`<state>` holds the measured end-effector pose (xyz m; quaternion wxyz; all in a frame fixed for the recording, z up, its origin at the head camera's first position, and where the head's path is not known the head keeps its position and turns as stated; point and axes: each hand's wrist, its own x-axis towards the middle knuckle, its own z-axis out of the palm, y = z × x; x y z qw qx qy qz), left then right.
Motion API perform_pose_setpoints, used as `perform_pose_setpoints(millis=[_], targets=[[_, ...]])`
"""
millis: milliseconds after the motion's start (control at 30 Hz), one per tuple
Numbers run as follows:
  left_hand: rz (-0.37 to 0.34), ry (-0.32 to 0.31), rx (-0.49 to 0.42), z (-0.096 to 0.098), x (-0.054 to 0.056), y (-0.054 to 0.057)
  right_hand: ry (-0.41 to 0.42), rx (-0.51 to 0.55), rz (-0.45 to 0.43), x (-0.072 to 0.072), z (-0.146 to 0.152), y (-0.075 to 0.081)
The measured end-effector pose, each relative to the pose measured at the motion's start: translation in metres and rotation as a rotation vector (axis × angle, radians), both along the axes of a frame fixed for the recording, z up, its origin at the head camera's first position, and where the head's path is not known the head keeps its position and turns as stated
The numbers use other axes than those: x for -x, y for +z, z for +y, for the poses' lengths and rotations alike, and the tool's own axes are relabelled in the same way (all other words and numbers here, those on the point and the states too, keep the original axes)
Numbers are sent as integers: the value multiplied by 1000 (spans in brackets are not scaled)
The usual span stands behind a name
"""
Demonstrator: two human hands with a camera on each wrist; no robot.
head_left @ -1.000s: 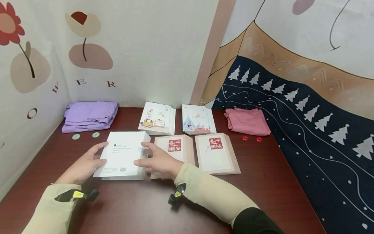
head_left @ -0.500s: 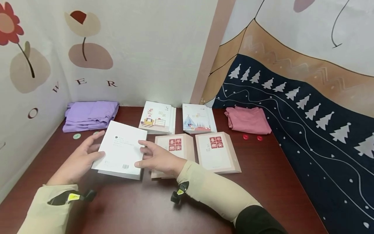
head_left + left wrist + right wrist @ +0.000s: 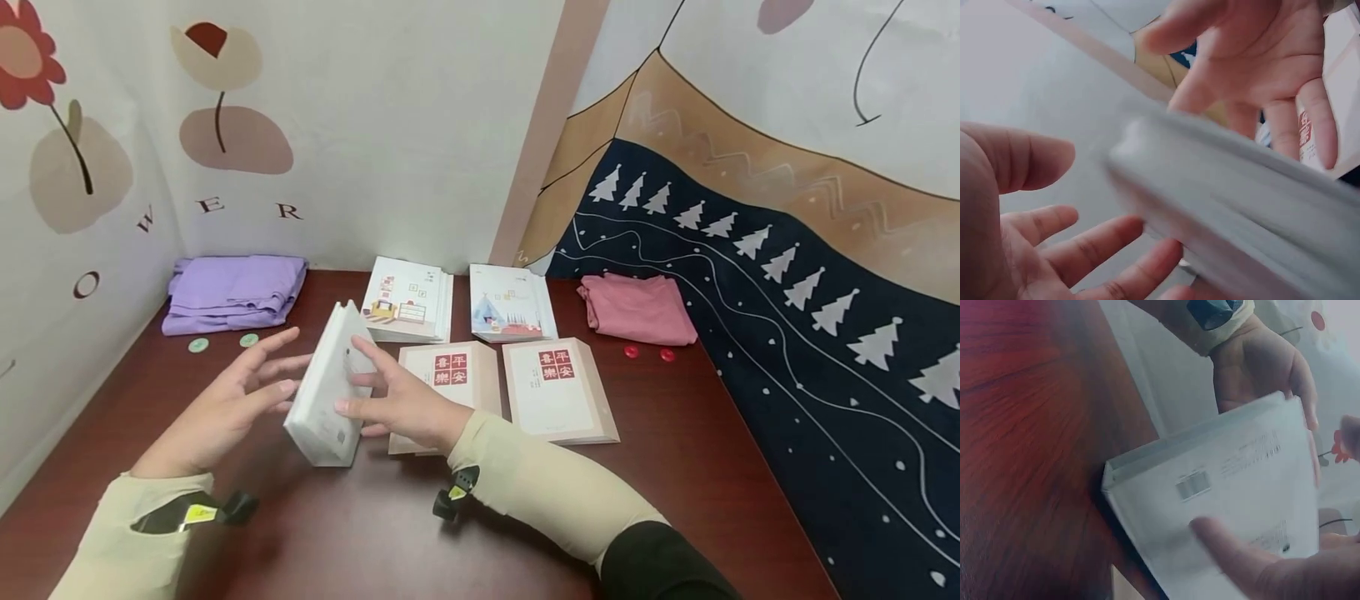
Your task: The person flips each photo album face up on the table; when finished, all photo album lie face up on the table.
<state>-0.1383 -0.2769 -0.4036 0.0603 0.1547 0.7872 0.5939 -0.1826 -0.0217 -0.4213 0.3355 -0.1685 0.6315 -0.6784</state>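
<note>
A thick white book [image 3: 318, 421], its back cover printed with a barcode [image 3: 1193, 485], stands tilted nearly on edge between my hands in the head view. My right hand [image 3: 401, 398] touches the back cover, thumb and fingers spread. My left hand [image 3: 236, 396] is at the opposite side with its fingers fairly straight, fingertips right at the cover. From the left wrist, the book's edge [image 3: 1222, 194] is blurred and crosses between both hands. Behind and right of the right hand lie a beige-bordered book [image 3: 416, 367] with red characters and a similar book [image 3: 558, 408].
Two illustrated white book stacks, a left one [image 3: 397, 304] and a right one [image 3: 510, 304], lie at the back. Folded purple cloth [image 3: 232, 296] with green buttons [image 3: 198, 345] is at left. Pink cloth [image 3: 637, 310] with red buttons [image 3: 667, 355] is at right on the dark red table [image 3: 420, 533].
The white book has gone from lying face down to tilted and then nearly upright, its back cover turning toward the right. The left hand has shifted slightly right with it.
</note>
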Motion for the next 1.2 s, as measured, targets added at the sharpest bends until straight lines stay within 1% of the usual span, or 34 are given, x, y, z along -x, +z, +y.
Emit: perform_pose_setpoints(millis=[133, 233, 300, 367, 433, 467, 500, 567, 633, 700, 767, 833, 867, 933, 1067, 1200], targets=[[-3, -58, 48, 10, -1, 0, 4, 54, -26, -2, -3, 1], [-25, -69, 84, 14, -1, -2, 29, 51, -46, -4, -4, 0], [-40, -68, 103, 14, 0, -5, 41, 25, -39, -4, -4, -2], [-50, -59, 126, 14, 2, -9, 32, -45, 16, -5, -4, -4], [-48, -33, 174, 12, 4, -13, -1, -134, 80, -6, -5, -6], [-46, -10, 208, 11, 5, -15, -28, -185, 114, -8, -5, -7], [-45, 14, 236, 9, 7, -17, -58, -230, 142, -9, -5, -7], [-67, 76, 280, 5, 10, -22, -124, -286, 170, -13, -6, -7], [-118, 138, 311, -1, 13, -27, -180, -320, 177, -16, -7, -5], [-193, 175, 309, -7, 15, -32, -204, -334, 176, -18, -8, -4], [-253, 189, 307, -13, 16, -35, -207, -344, 160, -19, -9, -2], [-283, 183, 296, -17, 16, -37, -194, -338, 128, -18, -10, -2], [-287, 179, 286, -18, 17, -38, -186, -339, 117, -17, -10, -2], [-273, 181, 271, -19, 18, -38, -177, -345, 98, -14, -12, -2], [-272, 208, 267, -21, 21, -35, -170, -345, 88, -7, -15, -3], [-301, 231, 279, -22, 21, -32, -191, -282, 75, -4, -15, -6]])
